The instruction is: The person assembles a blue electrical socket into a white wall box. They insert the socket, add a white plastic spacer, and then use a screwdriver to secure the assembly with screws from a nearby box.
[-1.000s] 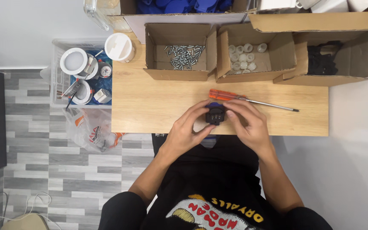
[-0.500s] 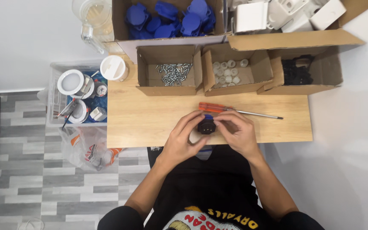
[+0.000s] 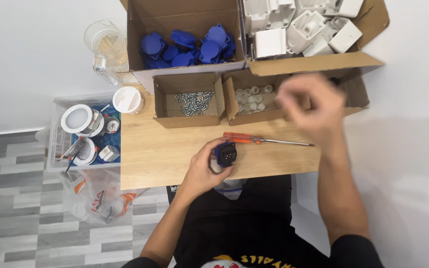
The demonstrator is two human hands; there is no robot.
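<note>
Since the earlier frames, the right hand has been lifted off the socket and carried to the upper right of the frame, where it is seen blurred over the small boxes; whether it is open or closed cannot be told, and nothing can be made out in it. The socket, a blue part with a dark face, has been left in the left hand alone, whose fingers are curled around it just below the centre of the frame, at the near edge of the wooden table. A screwdriver with a red-orange handle is laid flat on the table just above the socket, its shaft pointed towards the right. Above it, a small carton of screws and, to its right, a carton of small white caps are set side by side. At the top of the frame, a large box of blue covers is placed at centre and a box of white housings to its right. At the left, a clear bin with round white fittings is seen beside the table, with a clear jug above it and a plastic bag on the floor below it.
</note>
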